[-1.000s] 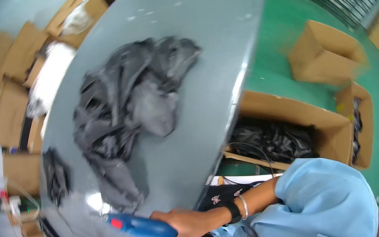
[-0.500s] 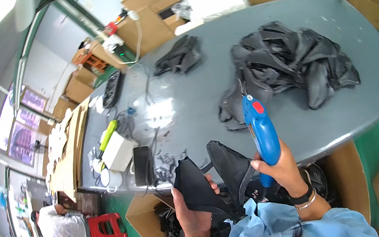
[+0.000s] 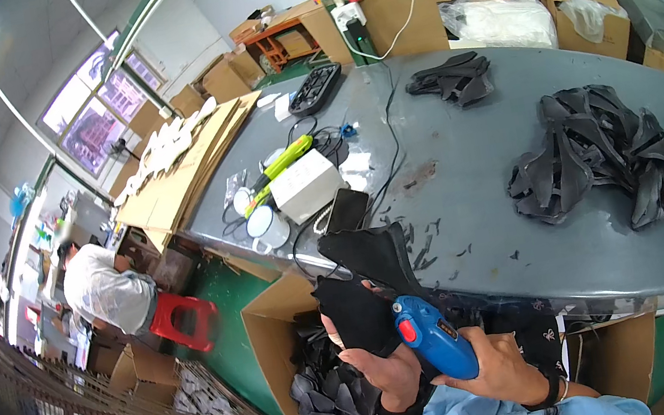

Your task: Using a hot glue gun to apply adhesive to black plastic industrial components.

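My left hand (image 3: 389, 376) grips a black moulded fabric piece (image 3: 356, 316), its palm turned up beneath it. A second flap (image 3: 370, 255) of black material rises beyond it, over the table's near edge. In my right hand (image 3: 499, 368) are blue electric scissors (image 3: 443, 348) with a red button, fingers wrapped round the body. Their front end points left at the black piece, close to my left fingers; the blades are hidden against the dark material. Small black trimmings (image 3: 422, 254) lie on the table just beyond.
The grey table (image 3: 468, 186) carries a large pile of black pieces (image 3: 601, 152), a smaller pile (image 3: 451, 80), a white box (image 3: 307, 185), a mug (image 3: 268, 228) and a phone (image 3: 347, 209). Below stands a carton (image 3: 269, 330) of black pieces. A person (image 3: 106, 287) sits by a red stool (image 3: 185, 319).
The electric scissors have swung from pointing up and away to pointing left at the black piece. Both hands are closer together. The view has turned toward the left.
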Motion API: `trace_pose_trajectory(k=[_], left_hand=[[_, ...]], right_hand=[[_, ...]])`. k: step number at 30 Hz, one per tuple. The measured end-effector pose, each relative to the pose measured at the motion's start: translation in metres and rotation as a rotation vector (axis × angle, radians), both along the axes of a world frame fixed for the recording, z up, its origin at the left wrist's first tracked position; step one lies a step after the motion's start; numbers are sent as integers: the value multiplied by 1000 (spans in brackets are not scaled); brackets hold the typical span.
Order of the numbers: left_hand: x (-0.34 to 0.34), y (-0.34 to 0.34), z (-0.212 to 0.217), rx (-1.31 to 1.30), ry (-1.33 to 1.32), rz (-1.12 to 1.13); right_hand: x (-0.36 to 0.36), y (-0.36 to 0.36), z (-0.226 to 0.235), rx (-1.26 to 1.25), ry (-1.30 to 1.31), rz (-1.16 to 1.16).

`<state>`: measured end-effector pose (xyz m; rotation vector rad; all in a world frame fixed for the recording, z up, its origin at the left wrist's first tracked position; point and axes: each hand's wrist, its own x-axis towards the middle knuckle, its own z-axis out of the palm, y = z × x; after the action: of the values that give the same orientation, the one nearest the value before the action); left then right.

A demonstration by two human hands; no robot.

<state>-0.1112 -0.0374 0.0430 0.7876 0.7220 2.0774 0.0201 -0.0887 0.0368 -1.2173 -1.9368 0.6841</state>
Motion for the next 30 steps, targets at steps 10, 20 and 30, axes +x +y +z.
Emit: trace_pose_trajectory(k=[10,20,30], left_hand=[[-18,-23,-25,51,233,-15],[-42,-37,-41,-167,330,-55],[-16,-21,-26,186,550,296]], right_hand=[[-18,-7,10,56,-17,65],[-2,8,22,27,-10,11],[17,50,30,-275,401,-204]])
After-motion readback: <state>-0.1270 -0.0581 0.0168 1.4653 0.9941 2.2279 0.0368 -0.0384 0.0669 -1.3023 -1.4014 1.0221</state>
